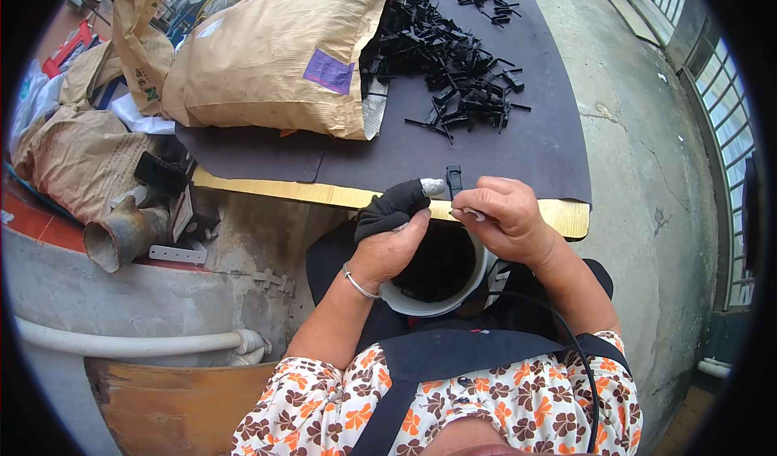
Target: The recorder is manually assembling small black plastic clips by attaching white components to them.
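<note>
A small black plastic part (454, 178) stands up at the front edge of the table, between my two hands. My right hand (506, 217) pinches its lower end between thumb and fingers, and something whitish shows at those fingertips. From the left, my left hand (390, 233) reaches in with a black cloth covering (390, 211) over its fingers and a white wrapping (434, 186) on one fingertip, close beside the part. Its fingers are curled with the thumb pressed against them; what lies inside is hidden. Below both hands sits a white bucket (390, 298) with a dark inside.
Many similar black parts (453, 59) lie heaped on the dark-topped table (518, 161), by the mouth of a large brown paper sack (267, 59). To the left are another brown sack (89, 152) and a rusty pipe piece (121, 233). A black cable (566, 326) crosses my right side.
</note>
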A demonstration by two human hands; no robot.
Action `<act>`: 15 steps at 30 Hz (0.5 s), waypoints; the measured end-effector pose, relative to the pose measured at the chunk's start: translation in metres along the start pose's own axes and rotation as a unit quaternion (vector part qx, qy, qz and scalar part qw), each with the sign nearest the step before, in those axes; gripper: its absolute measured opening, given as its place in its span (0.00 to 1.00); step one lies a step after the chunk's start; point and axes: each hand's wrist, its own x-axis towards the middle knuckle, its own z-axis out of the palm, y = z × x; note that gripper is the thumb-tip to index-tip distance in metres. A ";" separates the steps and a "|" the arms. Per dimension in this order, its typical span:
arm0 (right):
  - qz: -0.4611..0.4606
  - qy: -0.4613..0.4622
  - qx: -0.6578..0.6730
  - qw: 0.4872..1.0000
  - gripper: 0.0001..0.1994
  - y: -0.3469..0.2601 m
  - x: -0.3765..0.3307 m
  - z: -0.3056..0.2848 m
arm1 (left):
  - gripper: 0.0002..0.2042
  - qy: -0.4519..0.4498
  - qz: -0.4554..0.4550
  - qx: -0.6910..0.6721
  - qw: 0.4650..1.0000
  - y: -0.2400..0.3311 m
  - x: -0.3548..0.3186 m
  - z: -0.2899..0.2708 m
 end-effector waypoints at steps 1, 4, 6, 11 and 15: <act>0.000 0.000 -0.001 1.000 0.08 0.001 -0.001 0.001 | 0.14 -0.018 -0.048 -0.031 0.998 0.003 0.000 0.000; -0.016 -0.011 0.002 1.000 0.08 0.002 -0.003 0.006 | 0.18 -0.031 -0.121 -0.091 0.988 0.008 0.001 -0.005; -0.011 -0.030 0.018 0.999 0.08 0.001 -0.004 0.005 | 0.20 -0.036 -0.137 -0.154 0.978 0.012 0.003 -0.005; 0.065 -0.004 0.092 0.994 0.07 -0.005 -0.007 0.016 | 0.20 -0.092 -0.186 -0.239 0.949 0.016 0.002 -0.003; 0.262 -0.006 0.166 0.951 0.07 -0.009 -0.011 0.014 | 0.20 -0.075 -0.085 -0.148 0.982 0.015 0.000 0.001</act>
